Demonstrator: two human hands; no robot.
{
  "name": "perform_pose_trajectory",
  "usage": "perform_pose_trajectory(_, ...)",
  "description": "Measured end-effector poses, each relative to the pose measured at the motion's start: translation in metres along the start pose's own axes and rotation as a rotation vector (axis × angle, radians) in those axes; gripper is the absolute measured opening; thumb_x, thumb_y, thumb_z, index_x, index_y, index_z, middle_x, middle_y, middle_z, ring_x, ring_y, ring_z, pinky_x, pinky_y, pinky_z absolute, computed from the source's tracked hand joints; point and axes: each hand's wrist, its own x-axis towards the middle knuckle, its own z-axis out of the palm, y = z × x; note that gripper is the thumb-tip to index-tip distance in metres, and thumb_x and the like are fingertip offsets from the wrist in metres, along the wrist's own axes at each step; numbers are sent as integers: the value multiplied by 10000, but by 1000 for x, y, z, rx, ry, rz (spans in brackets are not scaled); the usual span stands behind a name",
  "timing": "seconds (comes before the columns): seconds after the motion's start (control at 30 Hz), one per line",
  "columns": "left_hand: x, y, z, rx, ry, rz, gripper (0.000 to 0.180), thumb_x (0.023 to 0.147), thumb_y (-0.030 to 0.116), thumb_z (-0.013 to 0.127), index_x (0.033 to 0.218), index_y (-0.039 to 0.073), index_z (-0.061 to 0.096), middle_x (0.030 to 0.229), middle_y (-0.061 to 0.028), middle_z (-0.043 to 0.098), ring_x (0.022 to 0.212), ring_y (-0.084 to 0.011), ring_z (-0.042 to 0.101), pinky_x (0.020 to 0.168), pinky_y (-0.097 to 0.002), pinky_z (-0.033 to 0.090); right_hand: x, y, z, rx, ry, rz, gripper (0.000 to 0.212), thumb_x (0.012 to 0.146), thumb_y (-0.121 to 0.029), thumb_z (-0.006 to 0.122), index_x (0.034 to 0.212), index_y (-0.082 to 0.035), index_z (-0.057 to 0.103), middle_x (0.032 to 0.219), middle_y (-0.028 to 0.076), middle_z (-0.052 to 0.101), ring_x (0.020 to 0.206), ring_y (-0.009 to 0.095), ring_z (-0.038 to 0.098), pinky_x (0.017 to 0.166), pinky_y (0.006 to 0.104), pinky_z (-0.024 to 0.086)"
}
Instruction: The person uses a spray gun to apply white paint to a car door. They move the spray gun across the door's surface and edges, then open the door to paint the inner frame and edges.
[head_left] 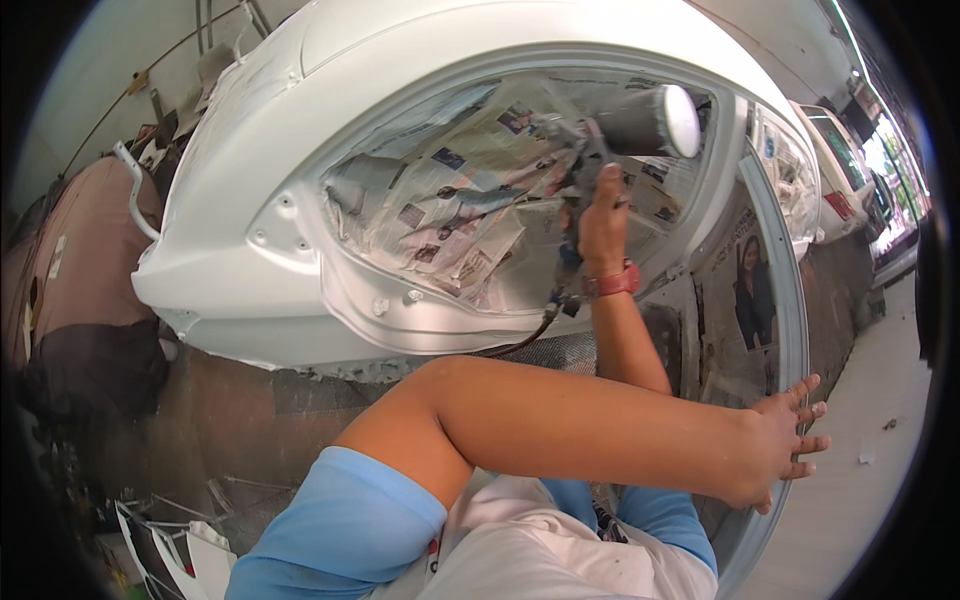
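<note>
My right hand (604, 225), with a red wristband, is wrapped round the handle of a spray gun (585, 165). A dark paint cup (635, 122) with a white lid sits tilted on the gun, blurred by motion. A hose (530, 338) runs from the handle's lower end. The gun is in front of a white car body's door opening, filled with newspaper sheets (440, 220). My left arm crosses over my right. At its end my left hand (780, 445), fingers spread, rests against the edge of the opened door's grey frame (792, 300).
Newspaper also covers the door's inside (735, 290). The white car body (230, 190) fills the far side. A brown and black covered bulk (90, 270) stands at left, and white metal parts (190, 550) lie at lower left. Another white vehicle (835, 165) stands at far right.
</note>
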Motion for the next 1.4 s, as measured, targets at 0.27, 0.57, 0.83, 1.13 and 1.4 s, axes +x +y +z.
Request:
perform_pose_trajectory(0.27, 8, -1, 8, 29, -9, 11, 867, 1008, 840, 334, 1725, 360, 251, 1837, 17, 84, 1684, -371, -32, 1244, -774, -173, -55, 34, 114, 76, -449, 283, 600, 1175, -513, 367, 1324, -2, 645, 999, 115, 763, 803, 154, 738, 482, 252, 471)
perform_pose_trajectory(0.57, 11, -4, 1, -28, -119, 27, 807, 1049, 741, 317, 1724, 301, 261, 1834, -27, 114, 1685, -368, -54, 1246, -774, -159, -80, 37, 153, 46, -459, 159, 599, 1152, -415, 456, 1559, 19, 531, 1011, 120, 771, 911, 167, 714, 766, 325, 561)
perform_pose_trajectory(0.83, 11, -3, 6, 1, -33, 16, 835, 1020, 806, 327, 1725, 367, 236, 1834, 14, 96, 1688, -349, -31, 1243, -778, -173, -74, 36, 152, -76, -589, 267, 476, 1148, -300, 497, 1494, 5, 613, 861, 89, 743, 822, 181, 690, 828, 359, 556)
perform_pose_trajectory(1.13, 10, -3, 11, -19, 24, 27, 842, 1018, 787, 380, 1723, 338, 275, 1835, 7, 104, 1687, -361, -8, 1246, -770, -173, -38, 30, 68, -284, -124, -92, 514, 1120, -237, 507, 1616, -102, 530, 871, 89, 737, 780, 153, 669, 769, 338, 548)
perform_pose_trajectory(1.4, -4, -3, 3, -18, 52, 32, 830, 1026, 790, 400, 1716, 338, 297, 1832, 8, 125, 1689, -333, 29, 1278, -732, -156, 23, 12, -37, -558, 346, -331, 550, 1109, -208, 540, 1626, -28, 483, 967, 160, 754, 883, 217, 729, 823, 345, 568)
